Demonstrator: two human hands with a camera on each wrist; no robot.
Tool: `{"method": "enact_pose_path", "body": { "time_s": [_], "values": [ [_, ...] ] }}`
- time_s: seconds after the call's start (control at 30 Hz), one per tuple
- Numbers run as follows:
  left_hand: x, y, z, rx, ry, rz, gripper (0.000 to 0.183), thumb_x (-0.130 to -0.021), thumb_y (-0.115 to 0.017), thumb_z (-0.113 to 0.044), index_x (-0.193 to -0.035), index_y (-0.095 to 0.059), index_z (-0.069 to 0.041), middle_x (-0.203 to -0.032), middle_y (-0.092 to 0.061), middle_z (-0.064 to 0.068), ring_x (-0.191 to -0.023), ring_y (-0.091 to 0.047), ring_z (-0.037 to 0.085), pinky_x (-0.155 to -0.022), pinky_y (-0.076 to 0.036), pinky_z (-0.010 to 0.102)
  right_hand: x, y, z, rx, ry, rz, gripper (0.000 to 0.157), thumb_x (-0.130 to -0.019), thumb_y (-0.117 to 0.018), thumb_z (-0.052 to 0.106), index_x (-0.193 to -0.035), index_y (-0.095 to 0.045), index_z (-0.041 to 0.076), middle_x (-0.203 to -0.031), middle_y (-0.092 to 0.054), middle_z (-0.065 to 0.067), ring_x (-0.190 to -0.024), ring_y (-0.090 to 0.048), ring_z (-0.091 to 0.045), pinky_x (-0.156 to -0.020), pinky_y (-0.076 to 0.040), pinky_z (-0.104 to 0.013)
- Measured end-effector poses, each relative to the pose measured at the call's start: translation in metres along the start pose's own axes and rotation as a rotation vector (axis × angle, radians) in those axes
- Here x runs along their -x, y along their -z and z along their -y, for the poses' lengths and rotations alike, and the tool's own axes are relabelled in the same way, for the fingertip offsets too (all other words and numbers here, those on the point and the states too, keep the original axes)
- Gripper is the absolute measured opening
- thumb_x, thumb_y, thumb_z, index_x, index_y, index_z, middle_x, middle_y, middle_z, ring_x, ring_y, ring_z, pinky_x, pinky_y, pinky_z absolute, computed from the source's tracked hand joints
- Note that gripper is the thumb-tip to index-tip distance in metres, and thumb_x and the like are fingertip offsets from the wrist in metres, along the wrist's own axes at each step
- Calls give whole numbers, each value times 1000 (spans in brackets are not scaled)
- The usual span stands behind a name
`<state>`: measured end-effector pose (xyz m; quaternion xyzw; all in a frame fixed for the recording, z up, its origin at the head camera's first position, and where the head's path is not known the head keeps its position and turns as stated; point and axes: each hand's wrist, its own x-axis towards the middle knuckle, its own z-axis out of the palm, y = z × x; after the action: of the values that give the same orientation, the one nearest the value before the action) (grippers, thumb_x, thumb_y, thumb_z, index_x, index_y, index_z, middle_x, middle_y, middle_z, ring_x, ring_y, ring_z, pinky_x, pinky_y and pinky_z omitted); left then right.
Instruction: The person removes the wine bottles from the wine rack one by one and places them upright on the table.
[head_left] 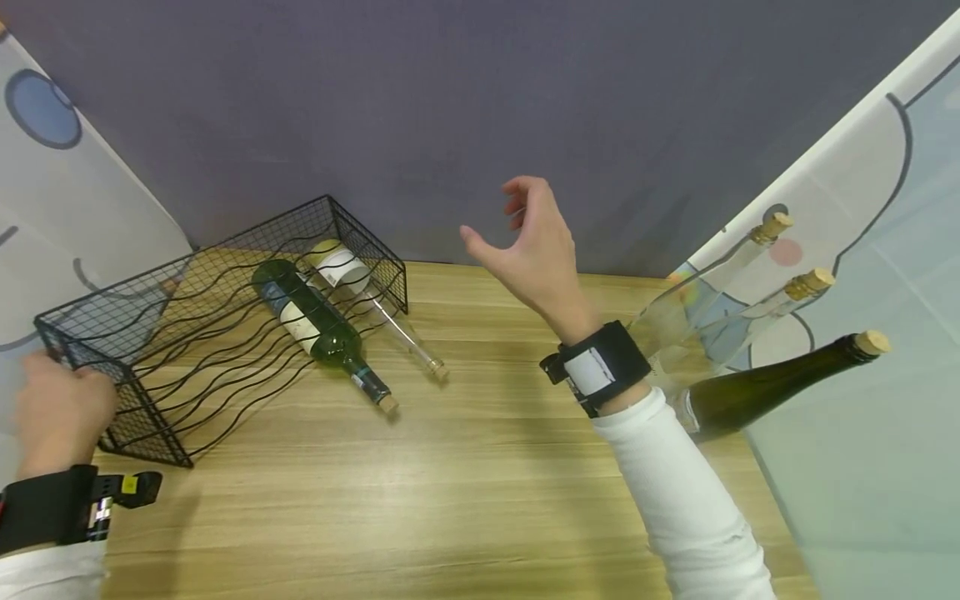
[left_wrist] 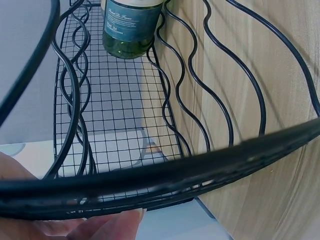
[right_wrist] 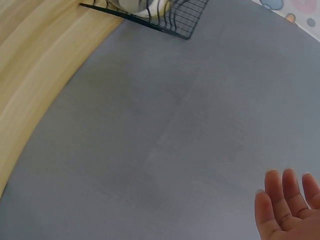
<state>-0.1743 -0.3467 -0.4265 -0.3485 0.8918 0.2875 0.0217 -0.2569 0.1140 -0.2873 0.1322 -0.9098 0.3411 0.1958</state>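
At the left end of the black wire wine rack (head_left: 153, 392), my left hand (head_left: 63, 408) grips the frame; in the left wrist view its fingertips (left_wrist: 127, 220) curl below a dark bar (left_wrist: 165, 175). A dark green wine bottle (head_left: 330, 340) lies in the rack, its corked neck pointing toward me. Beside it rests a clear glass bottle (head_left: 393, 321) with a white label, also lying down. My right hand (head_left: 536, 250) hovers over the back of the table, holding nothing, its fingers loosely bent and the thumb spread away.
On the right stand a green corked bottle (head_left: 772, 383) and two clear corked bottles, one partly behind my right forearm. A grey panel (head_left: 450, 125) rises behind the wooden table (head_left: 420, 500). Printed panels close off the left and right sides.
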Motion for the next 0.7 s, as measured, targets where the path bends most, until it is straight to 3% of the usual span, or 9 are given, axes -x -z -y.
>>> {"method": "enact_pose_path", "body": {
  "time_s": [0.27,0.5,0.7],
  "values": [
    [2,1,0,-20,-13,-18,60,-99,-14,-14,-148,-1,17,-104,-34,48,-82,-42,55,-66,-37,59,2,-27,0,29,-59,130,71,-83,-71,49,-136,-43,11,-117,-52,-6,-99,-53,-19,-77,-45,-35],
    [1,0,3,-5,-14,-8,61,-99,-15,-15,-148,0,17,-113,-34,51,-91,-41,60,-69,-38,63,6,-51,-5,131,-100,209,76,-80,-72,54,-136,-44,11,-117,-56,-7,-99,-54,-18,-74,-48,-36],
    [-1,0,3,-4,-13,-14,61,-99,-15,-15,-148,-1,18,-109,-34,49,-89,-42,59,-68,-38,62,10,-65,-9,169,-105,273,78,-81,-70,55,-138,-44,8,-120,-56,-8,-101,-57,-21,-79,-51,-37]
  ]
}}
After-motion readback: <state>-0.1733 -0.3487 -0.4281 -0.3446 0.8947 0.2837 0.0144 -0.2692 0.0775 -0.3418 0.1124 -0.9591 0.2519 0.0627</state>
